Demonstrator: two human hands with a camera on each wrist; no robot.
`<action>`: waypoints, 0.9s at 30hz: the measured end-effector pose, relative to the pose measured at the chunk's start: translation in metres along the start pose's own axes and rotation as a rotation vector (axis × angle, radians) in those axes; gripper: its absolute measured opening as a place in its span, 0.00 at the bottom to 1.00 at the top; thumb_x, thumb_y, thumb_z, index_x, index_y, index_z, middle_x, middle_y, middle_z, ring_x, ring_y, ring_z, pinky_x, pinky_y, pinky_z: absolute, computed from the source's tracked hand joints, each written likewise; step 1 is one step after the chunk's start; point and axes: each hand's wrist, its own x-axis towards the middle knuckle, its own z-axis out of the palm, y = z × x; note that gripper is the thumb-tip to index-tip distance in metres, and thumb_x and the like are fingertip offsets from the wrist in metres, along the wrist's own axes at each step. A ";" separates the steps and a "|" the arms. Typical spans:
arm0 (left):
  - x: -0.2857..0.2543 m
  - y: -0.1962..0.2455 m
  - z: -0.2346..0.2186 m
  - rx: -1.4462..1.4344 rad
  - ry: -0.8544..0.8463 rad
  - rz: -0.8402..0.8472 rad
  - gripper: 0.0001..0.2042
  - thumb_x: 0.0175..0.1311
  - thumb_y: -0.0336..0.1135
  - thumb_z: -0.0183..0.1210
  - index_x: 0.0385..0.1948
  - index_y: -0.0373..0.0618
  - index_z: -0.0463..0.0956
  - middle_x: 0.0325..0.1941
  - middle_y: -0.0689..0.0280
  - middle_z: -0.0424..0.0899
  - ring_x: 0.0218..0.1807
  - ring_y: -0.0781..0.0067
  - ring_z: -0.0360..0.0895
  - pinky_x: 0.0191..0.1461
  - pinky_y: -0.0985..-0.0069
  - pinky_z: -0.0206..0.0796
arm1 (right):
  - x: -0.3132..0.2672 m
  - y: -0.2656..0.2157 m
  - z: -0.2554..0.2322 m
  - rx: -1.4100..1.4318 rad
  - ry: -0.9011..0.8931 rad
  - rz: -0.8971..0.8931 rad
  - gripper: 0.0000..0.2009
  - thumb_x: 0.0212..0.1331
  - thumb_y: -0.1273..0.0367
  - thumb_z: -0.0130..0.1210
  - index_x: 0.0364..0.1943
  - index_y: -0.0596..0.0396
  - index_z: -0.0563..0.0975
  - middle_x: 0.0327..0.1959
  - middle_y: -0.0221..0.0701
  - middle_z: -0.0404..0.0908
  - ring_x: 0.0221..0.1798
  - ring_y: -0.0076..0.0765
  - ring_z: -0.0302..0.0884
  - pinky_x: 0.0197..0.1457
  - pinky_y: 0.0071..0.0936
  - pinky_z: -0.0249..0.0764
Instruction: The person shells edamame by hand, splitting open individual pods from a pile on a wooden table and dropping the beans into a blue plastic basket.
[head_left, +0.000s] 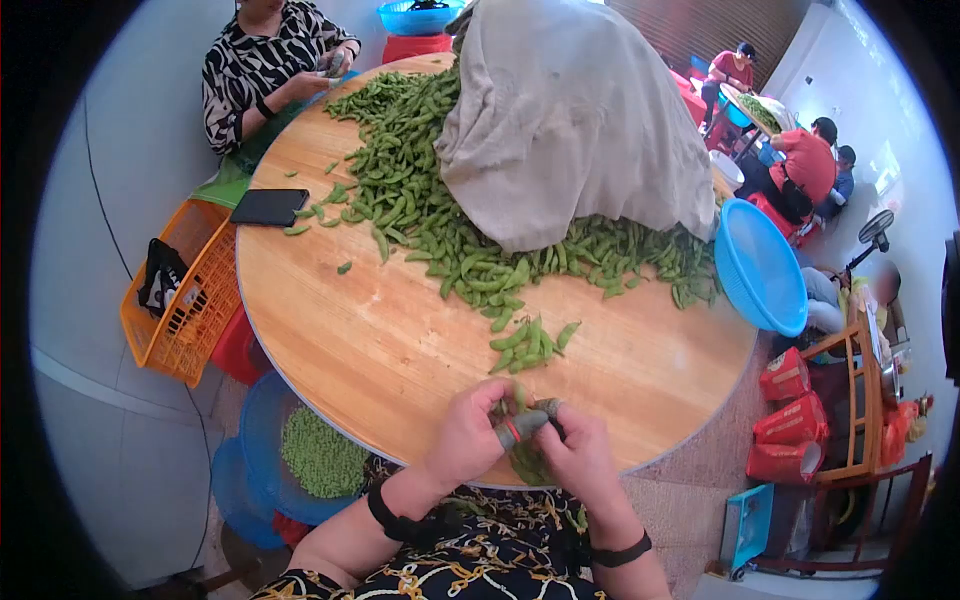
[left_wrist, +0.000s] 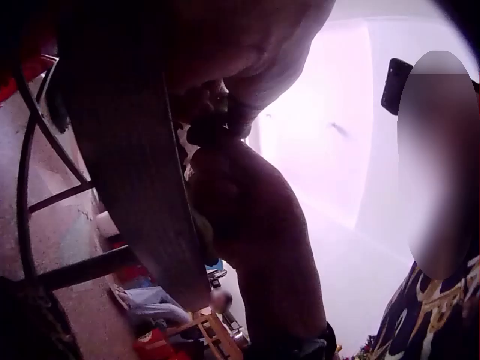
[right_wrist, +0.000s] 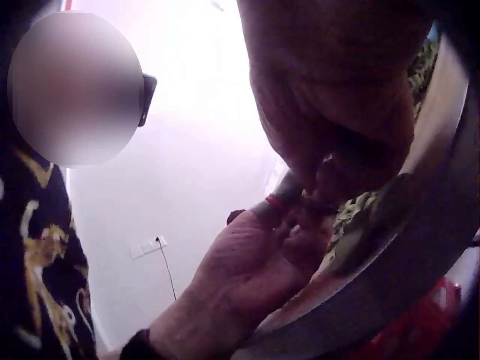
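Note:
Both hands meet over the front edge of the round wooden table (head_left: 330, 300) in the head view. The left hand (head_left: 470, 430) pinches a green pod (head_left: 518, 396) between thumb and fingers; its wrapped finger has a red band. Close against it, the right hand (head_left: 580, 450) has its fingers curled in at the same spot, with dark coverings on the fingertips; what it holds is hidden. Just beyond the hands lies a small group of pods (head_left: 530, 345). In the dark left wrist view the right hand (left_wrist: 255, 195) shows; the right wrist view shows the left hand (right_wrist: 262, 255).
A grey cloth (head_left: 580, 120) covers part of a large pod heap (head_left: 400, 150). A phone (head_left: 270, 207) lies at the left edge, a blue basket (head_left: 760, 265) leans at the right. Below left, a blue basin (head_left: 262, 440) holds shelled beans (head_left: 320, 455). A person (head_left: 270, 75) sits across the table.

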 end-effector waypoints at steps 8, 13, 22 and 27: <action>0.001 -0.006 -0.009 -0.384 -0.059 -0.092 0.10 0.58 0.28 0.55 0.40 0.39 0.72 0.32 0.72 0.75 0.29 0.87 0.68 0.32 0.88 0.62 | 0.002 -0.003 -0.008 0.533 -0.145 0.330 0.10 0.61 0.64 0.47 0.24 0.52 0.72 0.17 0.18 0.68 0.18 0.11 0.59 0.19 0.11 0.53; 0.005 0.002 -0.004 -0.357 -0.101 -0.047 0.15 0.58 0.27 0.54 0.48 0.41 0.66 0.31 0.73 0.71 0.30 0.87 0.66 0.31 0.90 0.60 | 0.009 0.002 -0.030 0.210 -0.023 0.234 0.11 0.62 0.63 0.46 0.32 0.55 0.74 0.18 0.19 0.68 0.18 0.12 0.58 0.20 0.13 0.54; 0.002 -0.007 -0.006 -0.390 -0.120 -0.108 0.17 0.58 0.28 0.54 0.49 0.43 0.64 0.31 0.74 0.70 0.32 0.86 0.68 0.33 0.90 0.60 | 0.009 0.000 0.006 0.043 0.174 -0.107 0.06 0.54 0.74 0.54 0.35 0.60 0.75 0.25 0.23 0.75 0.29 0.15 0.69 0.32 0.15 0.67; 0.002 -0.006 -0.012 -0.600 -0.170 -0.155 0.17 0.58 0.27 0.54 0.50 0.41 0.64 0.33 0.72 0.72 0.34 0.87 0.69 0.34 0.91 0.61 | 0.010 0.004 0.006 0.165 0.173 -0.157 0.07 0.53 0.74 0.54 0.36 0.61 0.74 0.25 0.24 0.75 0.28 0.15 0.69 0.31 0.15 0.66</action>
